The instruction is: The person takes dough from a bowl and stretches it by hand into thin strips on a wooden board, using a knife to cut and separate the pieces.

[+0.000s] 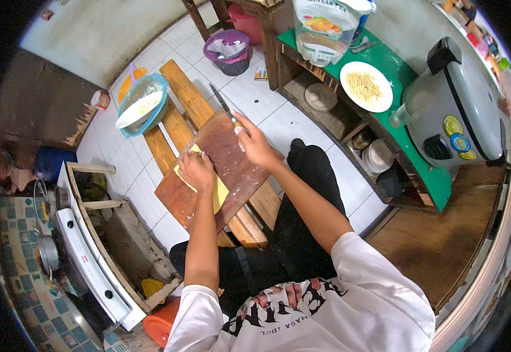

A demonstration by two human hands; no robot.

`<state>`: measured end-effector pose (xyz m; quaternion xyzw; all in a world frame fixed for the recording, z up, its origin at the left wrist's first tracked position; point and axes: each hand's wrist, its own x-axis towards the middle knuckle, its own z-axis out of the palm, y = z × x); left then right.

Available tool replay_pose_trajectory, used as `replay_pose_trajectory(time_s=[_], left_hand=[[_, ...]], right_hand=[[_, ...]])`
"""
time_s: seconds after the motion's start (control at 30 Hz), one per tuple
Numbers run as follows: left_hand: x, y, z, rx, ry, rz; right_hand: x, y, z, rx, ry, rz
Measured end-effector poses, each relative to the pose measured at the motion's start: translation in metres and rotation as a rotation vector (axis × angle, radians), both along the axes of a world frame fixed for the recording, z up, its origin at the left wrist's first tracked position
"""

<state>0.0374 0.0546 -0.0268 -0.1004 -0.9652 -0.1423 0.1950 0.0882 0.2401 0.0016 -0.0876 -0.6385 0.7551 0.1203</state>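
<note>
A knife (221, 100) with a dark blade is held by its handle in my right hand (254, 144), its tip pointing up and away past the board's far edge. My left hand (197, 168) lies with bent fingers on a flat yellow sheet of dough (221, 193), holding it against the wooden cutting board (249, 176). Part of the sheet is hidden under that hand and wrist. Whitish smears, like flour, mark the board, which rests at a slant on a slatted wooden bench (242, 226).
Beyond the board, a blue basin (164, 108) holds a tilted white dish (128, 119). At right, a green-topped table (436, 187) bears a plate (348, 72) of cut strips, a plastic pouch (306, 26) and a grey rice cooker (427, 114). A gas stove (88, 264) stands at left.
</note>
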Motion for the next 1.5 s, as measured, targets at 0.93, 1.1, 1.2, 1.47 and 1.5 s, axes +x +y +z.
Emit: replay_pose_trajectory(time_s=[0.93,1.1,1.2,1.47,1.5], left_hand=[[0.024,0.019,0.025,1.102,-0.266,-0.003],[0.023,0.010,0.102,1.305,-0.359,0.022],[0.007,-0.001,0.149,1.239,-0.404,-0.068],[-0.087,-0.014,0.272,1.099,-0.378,-0.347],[-0.108,-0.012,0.274,1.059,-0.308,-0.328]], right_hand=[[-0.037,0.047,-0.037,-0.306,-0.011,-0.115],[-0.039,0.041,-0.028,-0.330,-0.077,-0.088],[-0.044,0.044,-0.035,-0.299,-0.064,-0.111],[-0.046,0.047,-0.028,-0.375,-0.168,-0.061],[-0.046,0.048,-0.029,-0.363,-0.178,-0.056]])
